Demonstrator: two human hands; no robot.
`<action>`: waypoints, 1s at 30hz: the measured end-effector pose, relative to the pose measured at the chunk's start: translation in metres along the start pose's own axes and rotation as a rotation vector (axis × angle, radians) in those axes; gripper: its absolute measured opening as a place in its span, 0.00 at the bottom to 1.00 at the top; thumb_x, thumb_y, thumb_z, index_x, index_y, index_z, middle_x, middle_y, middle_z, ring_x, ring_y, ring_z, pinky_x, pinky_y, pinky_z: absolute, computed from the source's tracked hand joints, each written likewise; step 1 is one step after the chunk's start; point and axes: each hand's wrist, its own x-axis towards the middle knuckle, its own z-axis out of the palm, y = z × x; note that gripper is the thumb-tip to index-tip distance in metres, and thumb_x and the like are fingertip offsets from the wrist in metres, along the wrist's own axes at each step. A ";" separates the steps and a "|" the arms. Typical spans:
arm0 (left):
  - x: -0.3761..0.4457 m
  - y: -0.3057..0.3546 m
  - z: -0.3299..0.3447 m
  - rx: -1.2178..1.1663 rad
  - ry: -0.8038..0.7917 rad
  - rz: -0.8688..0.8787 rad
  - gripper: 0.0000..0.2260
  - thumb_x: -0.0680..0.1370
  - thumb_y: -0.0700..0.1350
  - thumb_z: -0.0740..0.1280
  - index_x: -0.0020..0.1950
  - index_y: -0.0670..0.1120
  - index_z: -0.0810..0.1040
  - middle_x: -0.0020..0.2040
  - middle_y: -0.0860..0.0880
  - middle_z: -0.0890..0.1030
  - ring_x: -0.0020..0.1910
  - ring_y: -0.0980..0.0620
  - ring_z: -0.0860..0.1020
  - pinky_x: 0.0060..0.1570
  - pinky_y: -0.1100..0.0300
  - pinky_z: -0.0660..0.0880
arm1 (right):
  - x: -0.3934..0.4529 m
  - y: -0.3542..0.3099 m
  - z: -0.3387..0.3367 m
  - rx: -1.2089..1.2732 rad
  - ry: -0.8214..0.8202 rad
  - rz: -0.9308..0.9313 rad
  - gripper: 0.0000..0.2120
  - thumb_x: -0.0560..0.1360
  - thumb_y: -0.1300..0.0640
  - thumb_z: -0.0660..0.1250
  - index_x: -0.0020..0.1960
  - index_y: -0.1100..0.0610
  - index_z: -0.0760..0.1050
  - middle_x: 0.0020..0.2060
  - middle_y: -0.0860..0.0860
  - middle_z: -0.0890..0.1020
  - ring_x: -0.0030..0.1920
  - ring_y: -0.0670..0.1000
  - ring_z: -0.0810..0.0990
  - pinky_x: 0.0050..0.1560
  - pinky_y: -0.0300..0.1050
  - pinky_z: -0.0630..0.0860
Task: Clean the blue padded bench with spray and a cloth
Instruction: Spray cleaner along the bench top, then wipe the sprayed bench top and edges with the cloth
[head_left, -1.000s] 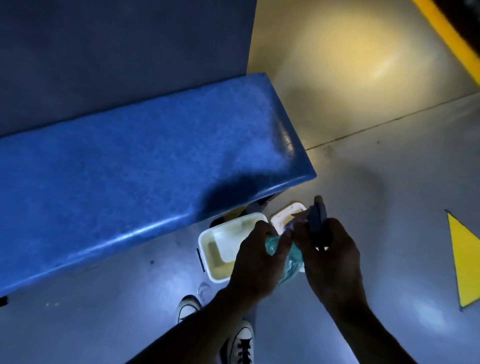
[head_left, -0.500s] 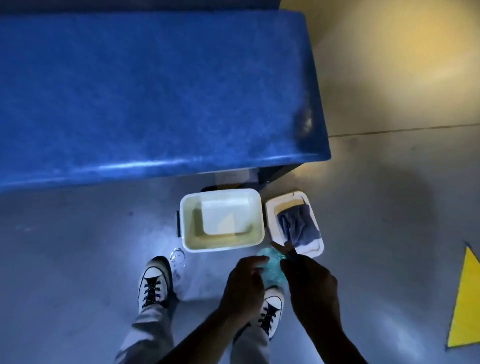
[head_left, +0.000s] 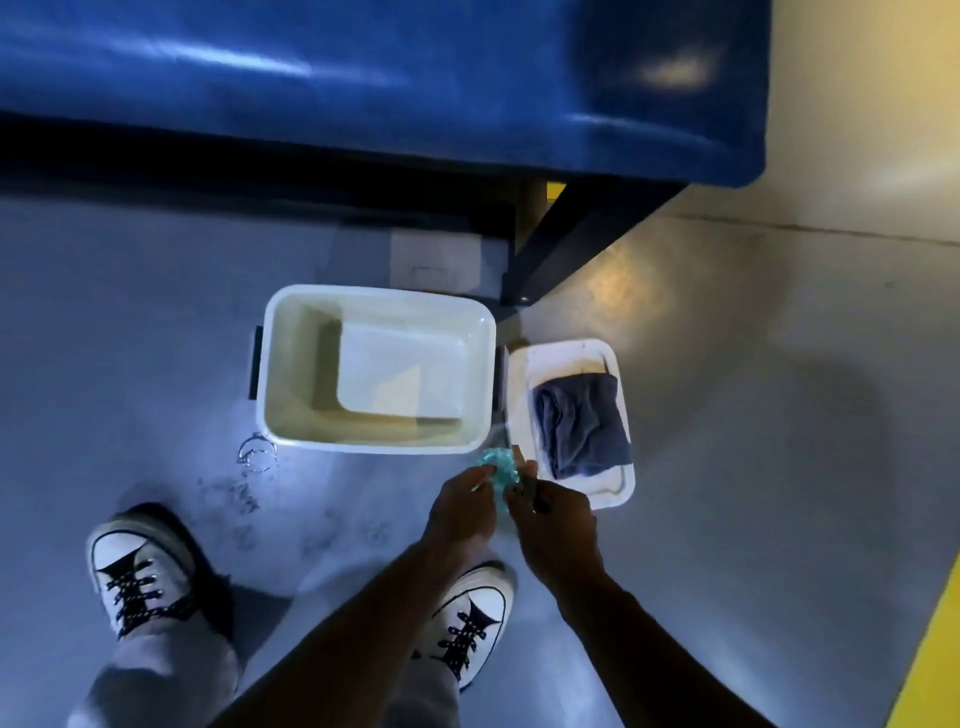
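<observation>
Two hands meet low over the floor: the left hand (head_left: 460, 506) pinches a crumpled teal cloth (head_left: 497, 470), while the right hand (head_left: 553, 512) has its fingers curled round a dark spray bottle (head_left: 531, 488), its aim unclear. Beside them, a white tub (head_left: 376, 449) holds shallow liquid and a small white tray (head_left: 566, 353) holds a grey rag (head_left: 582, 426), both near the blue bench's (head_left: 415, 78) right end.

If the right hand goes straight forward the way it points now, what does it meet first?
Probably the small white tray holding the dark cloth, just beyond the right hand. Depth is unclear, so the hand may pass above it.
</observation>
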 end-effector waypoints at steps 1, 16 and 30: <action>0.007 -0.003 0.005 -0.021 0.017 -0.010 0.15 0.86 0.43 0.58 0.67 0.43 0.80 0.65 0.44 0.81 0.56 0.53 0.78 0.40 0.77 0.69 | 0.008 0.007 0.006 0.004 -0.018 -0.015 0.10 0.78 0.49 0.70 0.45 0.55 0.84 0.35 0.48 0.84 0.35 0.47 0.78 0.35 0.39 0.70; -0.001 0.006 0.001 -0.066 0.126 -0.005 0.12 0.83 0.43 0.60 0.45 0.46 0.83 0.42 0.47 0.84 0.42 0.47 0.82 0.39 0.58 0.74 | 0.040 0.015 -0.021 -0.010 0.061 -0.074 0.12 0.78 0.53 0.71 0.60 0.54 0.78 0.51 0.49 0.81 0.52 0.49 0.80 0.52 0.44 0.77; 0.015 -0.004 -0.008 -0.189 0.103 0.100 0.09 0.76 0.54 0.63 0.45 0.56 0.83 0.41 0.49 0.86 0.47 0.44 0.85 0.53 0.40 0.82 | 0.138 0.025 -0.058 -0.066 0.200 0.173 0.09 0.71 0.60 0.69 0.50 0.63 0.82 0.42 0.60 0.83 0.45 0.62 0.84 0.48 0.53 0.82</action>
